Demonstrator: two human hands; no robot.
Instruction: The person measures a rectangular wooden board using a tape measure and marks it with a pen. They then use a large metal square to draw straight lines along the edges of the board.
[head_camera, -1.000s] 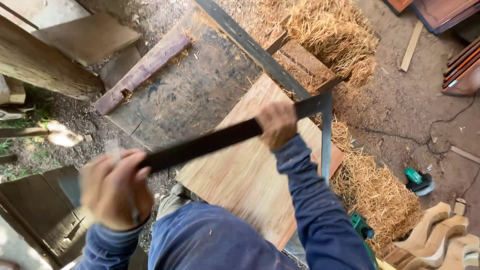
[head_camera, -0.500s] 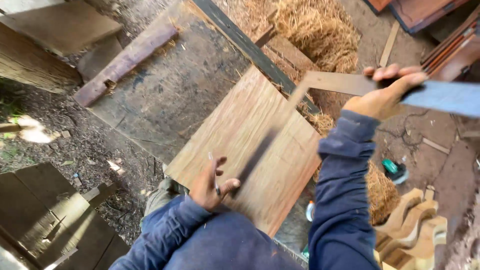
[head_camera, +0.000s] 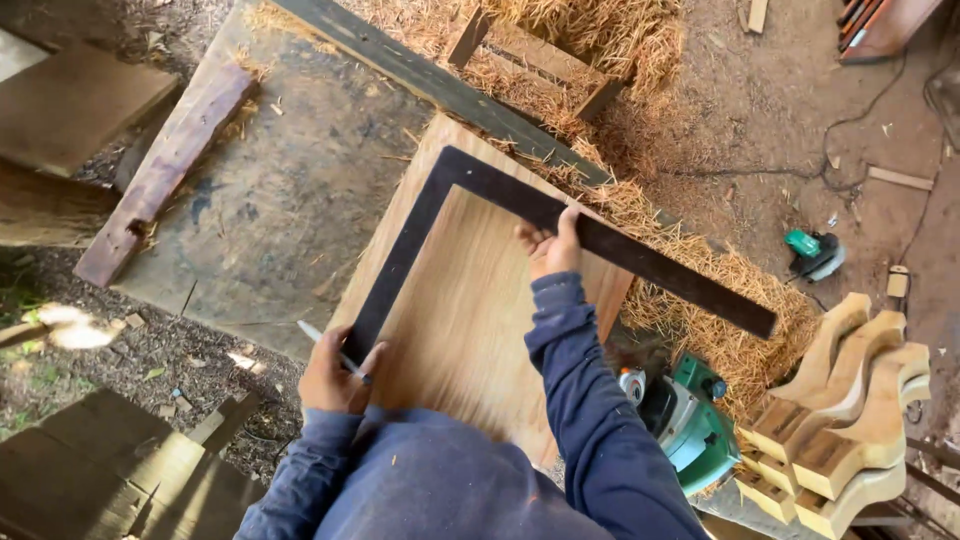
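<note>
Half a second ago the dark steel square swung in the air; now it lies flat along two edges of the one wooden board. Right hand clenches its long arm. Left hand, beside the short arm's end, grips one pencil.

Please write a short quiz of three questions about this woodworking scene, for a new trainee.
1. True or false: the framing square lies flat on the wooden board.
2. What does the left hand hold? A) a hammer B) a pencil C) a saw
3. Which hand presses the square's long arm?

Key: 1 true. 2 B. 3 the right hand.
</note>
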